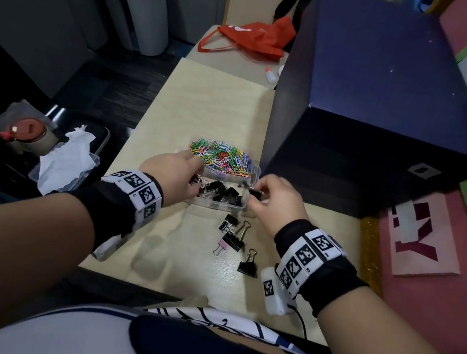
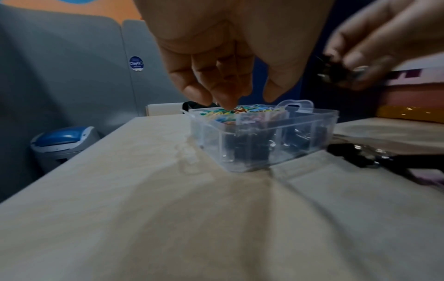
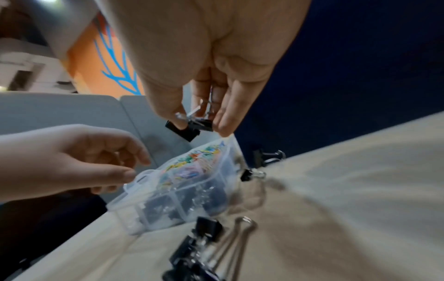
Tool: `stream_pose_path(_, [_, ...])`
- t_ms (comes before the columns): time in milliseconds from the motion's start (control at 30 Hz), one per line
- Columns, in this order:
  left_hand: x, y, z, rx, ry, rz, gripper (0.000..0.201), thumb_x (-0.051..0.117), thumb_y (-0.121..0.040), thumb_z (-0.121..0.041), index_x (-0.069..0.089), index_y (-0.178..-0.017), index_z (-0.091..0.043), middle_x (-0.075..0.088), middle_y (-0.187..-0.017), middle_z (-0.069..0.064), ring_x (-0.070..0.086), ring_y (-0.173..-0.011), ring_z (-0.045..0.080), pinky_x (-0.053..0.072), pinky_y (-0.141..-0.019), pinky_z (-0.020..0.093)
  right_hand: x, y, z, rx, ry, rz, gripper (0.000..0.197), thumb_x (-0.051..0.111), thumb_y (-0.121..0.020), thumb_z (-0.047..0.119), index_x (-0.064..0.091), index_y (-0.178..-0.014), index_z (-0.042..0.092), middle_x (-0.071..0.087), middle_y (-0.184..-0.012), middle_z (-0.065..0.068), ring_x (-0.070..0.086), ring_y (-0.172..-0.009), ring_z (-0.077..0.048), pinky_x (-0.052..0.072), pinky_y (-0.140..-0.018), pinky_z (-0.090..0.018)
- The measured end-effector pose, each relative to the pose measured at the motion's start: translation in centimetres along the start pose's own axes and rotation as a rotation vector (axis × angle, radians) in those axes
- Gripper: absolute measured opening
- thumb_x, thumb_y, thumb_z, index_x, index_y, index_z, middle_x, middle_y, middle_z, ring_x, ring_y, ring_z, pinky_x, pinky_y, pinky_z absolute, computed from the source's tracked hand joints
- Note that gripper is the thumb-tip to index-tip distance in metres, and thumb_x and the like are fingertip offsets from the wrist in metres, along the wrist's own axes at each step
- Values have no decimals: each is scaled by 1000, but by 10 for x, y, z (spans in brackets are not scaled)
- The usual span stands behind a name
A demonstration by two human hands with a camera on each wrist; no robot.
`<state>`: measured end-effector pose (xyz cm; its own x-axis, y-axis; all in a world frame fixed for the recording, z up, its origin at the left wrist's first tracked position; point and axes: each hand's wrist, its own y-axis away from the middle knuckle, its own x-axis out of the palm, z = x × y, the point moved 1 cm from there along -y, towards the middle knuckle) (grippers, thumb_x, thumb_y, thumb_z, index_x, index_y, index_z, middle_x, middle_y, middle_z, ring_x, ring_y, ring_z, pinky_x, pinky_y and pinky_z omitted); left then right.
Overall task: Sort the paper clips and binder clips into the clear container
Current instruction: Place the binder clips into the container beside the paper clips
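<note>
Fingers of right hand (image 1: 274, 199) pinch one binder clip (image 3: 190, 127); left hand (image 1: 171, 172) loosely curled, holding nothing.

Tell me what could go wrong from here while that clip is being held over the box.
1. The right hand only pinches the binder clip at its fingertips, so it may slip and land among the paper clips.
2. The left hand hangs over the box and might knock it.
3. Loose clips lie near the table edge.
</note>
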<state>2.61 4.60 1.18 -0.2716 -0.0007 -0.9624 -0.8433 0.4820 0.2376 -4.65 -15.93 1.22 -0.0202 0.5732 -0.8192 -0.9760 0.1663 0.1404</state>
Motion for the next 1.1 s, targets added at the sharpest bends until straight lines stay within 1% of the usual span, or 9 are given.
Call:
stream_pose_path(133, [9,6,-23,148,-83,60,34,46,-92,-35,51,-123,-22,52,-120,1,59,-102,23,49,-74,33,0,-4,9,34,81,125,45,66,-83,41,50,-121,24,50,-118,0,55,-102,-17,44,-88,-28])
stream_pose_path(300, [31,14,-56,325,-139,161,40,42,-93,-28,42,-133,-24,48,-121,2,57,-101,24,45,-71,32,11,19,-5,231,452,585,72,78,-67,44,41,-123,18,48,-120,-6,56,-106,-27,50,-89,-39])
stream_pose_path(367, [41,16,-63,369,-152,201,47,44,-92,-30,34,-138,-28,45,-126,3,55,-104,26,44,-71,33,20,32,-11,272,513,673,84,82,-63,44,34,-126,16,47,-121,-7,56,-109,-30,51,-90,-43])
stream_pose_path(433, [49,15,-67,404,-164,261,51,47,-92,-34,30,-140,-34,42,-129,5,51,-112,28,49,-79,39,30,42,-16,283,503,668,84,81,-65,41,31,-127,16,45,-121,-9,56,-109,-30,51,-90,-43])
stream_pose_path(533, [54,13,-69,417,-194,292,43,48,-93,-40,37,-135,-34,39,-131,8,47,-118,30,50,-81,42,40,46,-25,232,427,606,65,74,-73,30,37,-124,16,45,-120,-11,58,-104,-31,52,-86,-39])
stream_pose_path(633, [57,10,-68,399,-184,285,39,49,-93,-42,44,-129,-28,40,-129,8,49,-116,30,50,-80,41,38,45,-30,193,366,560,42,65,-81,25,45,-117,17,45,-117,-11,59,-92,-30,51,-79,-34])
stream_pose_path(833, [55,10,-70,368,-167,264,38,56,-90,-43,45,-122,-23,42,-122,8,54,-103,30,50,-76,40,28,37,-41,183,355,491,20,59,-84,21,48,-100,22,46,-109,-7,54,-83,-25,47,-74,-31])
stream_pose_path(967, [55,12,-68,343,-170,222,35,57,-91,-38,46,-120,-22,44,-125,7,56,-102,29,51,-73,39,24,31,-43,182,371,411,22,59,-85,29,45,-99,18,43,-99,-5,48,-80,-23,39,-69,-29])
stream_pose_path(1100, [50,16,-68,328,-133,201,39,51,-94,-39,43,-129,-23,44,-126,5,54,-106,29,48,-76,38,22,20,-44,175,407,341,25,47,-94,26,55,-112,10,53,-112,-10,55,-95,-26,41,-76,-28])
